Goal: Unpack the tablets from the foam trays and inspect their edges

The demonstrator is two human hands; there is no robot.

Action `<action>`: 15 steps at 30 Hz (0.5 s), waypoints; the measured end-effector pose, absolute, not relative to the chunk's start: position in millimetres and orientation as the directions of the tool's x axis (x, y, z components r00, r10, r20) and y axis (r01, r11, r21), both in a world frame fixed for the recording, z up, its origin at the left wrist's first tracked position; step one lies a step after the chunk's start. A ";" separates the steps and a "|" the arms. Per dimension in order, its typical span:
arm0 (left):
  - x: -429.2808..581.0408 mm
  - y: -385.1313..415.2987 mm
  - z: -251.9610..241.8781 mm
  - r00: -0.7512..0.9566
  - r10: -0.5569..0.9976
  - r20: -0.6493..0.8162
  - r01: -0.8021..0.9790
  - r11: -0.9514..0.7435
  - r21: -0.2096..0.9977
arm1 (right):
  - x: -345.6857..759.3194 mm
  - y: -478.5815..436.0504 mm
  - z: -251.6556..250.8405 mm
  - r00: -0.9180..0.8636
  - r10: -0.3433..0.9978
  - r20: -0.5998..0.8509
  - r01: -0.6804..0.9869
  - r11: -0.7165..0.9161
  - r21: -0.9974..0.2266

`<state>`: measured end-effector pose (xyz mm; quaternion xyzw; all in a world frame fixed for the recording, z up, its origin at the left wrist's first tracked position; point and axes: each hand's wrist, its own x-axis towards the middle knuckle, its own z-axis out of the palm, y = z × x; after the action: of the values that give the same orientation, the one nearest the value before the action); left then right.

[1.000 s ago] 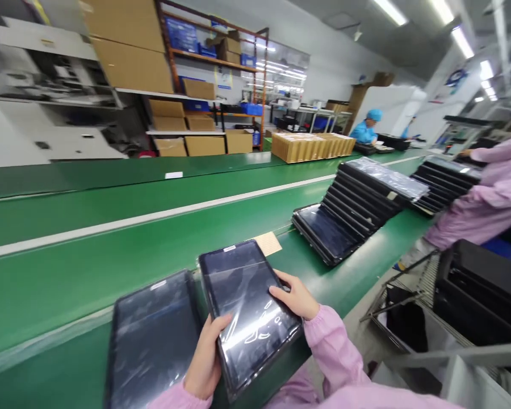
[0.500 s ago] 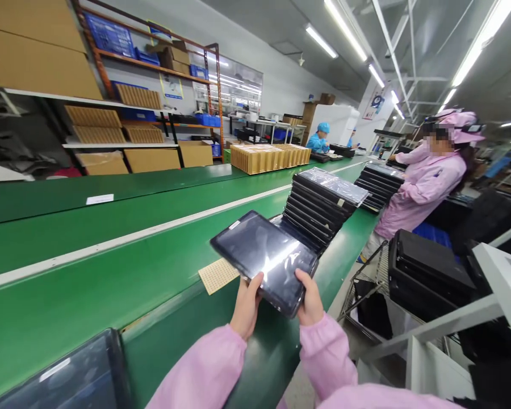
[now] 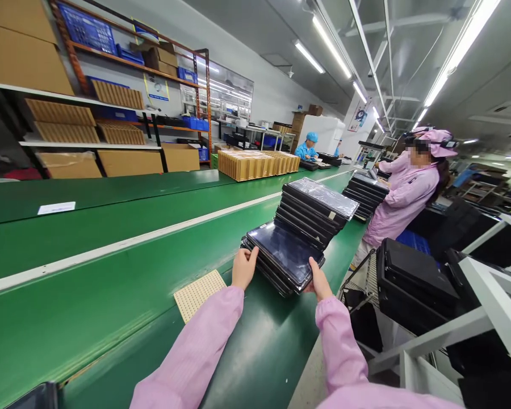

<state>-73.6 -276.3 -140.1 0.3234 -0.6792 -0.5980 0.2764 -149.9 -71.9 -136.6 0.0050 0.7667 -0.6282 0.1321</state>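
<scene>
A black tablet [image 3: 285, 250] with a glossy screen lies face up on top of a low stack of similar dark panels. My left hand [image 3: 244, 267] pinches its near left edge, the fingertips partly hidden by the edge. At the near right corner, my right hand [image 3: 319, 279] grips with the thumb on top and the fingers under the rim. Right behind stands a taller stack of black tablets [image 3: 309, 218], its top one covered in clear plastic film. Left of my left hand, a beige sheet of small dotted labels [image 3: 198, 292] rests on the green bench.
Another dark tablet [image 3: 36, 396] shows at the bottom left corner. Cardboard dividers [image 3: 258, 165] stand across the green bench [image 3: 123, 284]. To the right are a wire cart with black cases [image 3: 417, 272], a white frame [image 3: 494, 301] and a person in pink [image 3: 409, 187] beside another stack.
Both hands have carried the tablet forward and lowered it from a tilted hold above the bench onto the low stack. The view has shifted a little, too.
</scene>
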 end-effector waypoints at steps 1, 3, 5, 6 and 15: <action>-79.9 -282.1 -142.5 -0.594 -0.804 0.010 -0.094 0.082 0.992 | -152.4 -67.4 -137.0 -0.963 -0.145 -0.226 0.178 0.288 -0.941; -96.2 -292.8 -144.2 -0.521 -0.852 0.049 -0.059 0.093 0.994 | -155.7 -59.6 -136.2 -0.971 -0.100 -0.217 0.160 0.403 -0.901; -113.7 -301.4 -143.1 -0.492 -0.866 0.091 -0.014 0.112 0.994 | -153.9 -54.9 -136.4 -0.988 -0.040 -0.150 0.116 0.456 -0.882; -121.4 -304.9 -142.3 -0.495 -0.862 0.114 0.010 0.125 0.992 | -150.6 -54.4 -137.6 -0.995 -0.009 -0.104 0.088 0.461 -0.883; -144.4 -320.6 -154.5 -0.516 -0.837 0.184 0.061 0.178 0.982 | -123.5 -111.6 -174.8 -0.970 0.146 0.197 -0.159 0.240 -0.958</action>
<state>-144.4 -320.6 -154.5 0.2946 -0.6583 -0.5695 0.3943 -123.5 -111.6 -174.8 -0.0042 0.7777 -0.6164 -0.1234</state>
